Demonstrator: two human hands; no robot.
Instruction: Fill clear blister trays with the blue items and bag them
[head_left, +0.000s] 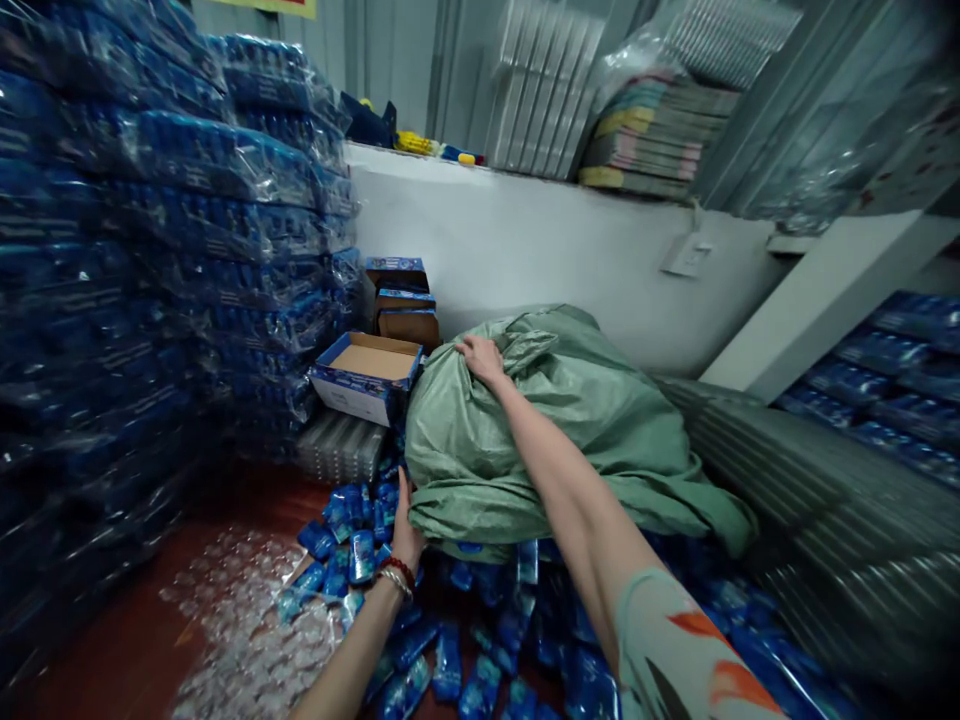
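Observation:
A large, bulging green woven sack (pixel 600 420) lies against the white wall, its lower edge over a spread of small blue packets (pixel 448 660). My right hand (pixel 482 358) is closed on a fold of fabric at the upper left of the sack. Lower down, my left hand (pixel 407 535) grips the sack's left edge, the thumb pointing up and the other fingers largely hidden by the cloth. Loose blue packets lie around my left wrist, which wears a red bead bracelet and a pale bangle.
Tall stacks of plastic-wrapped blue packs (pixel 225 160) rise at left. An open blue box (pixel 367 365) sits on clear plastic trays (pixel 341 445). More clear trays (pixel 247 610) lie on the red floor (pixel 142 590). Dark ridged sheets (pixel 832 500) and a slanted white beam (pixel 817 300) stand right.

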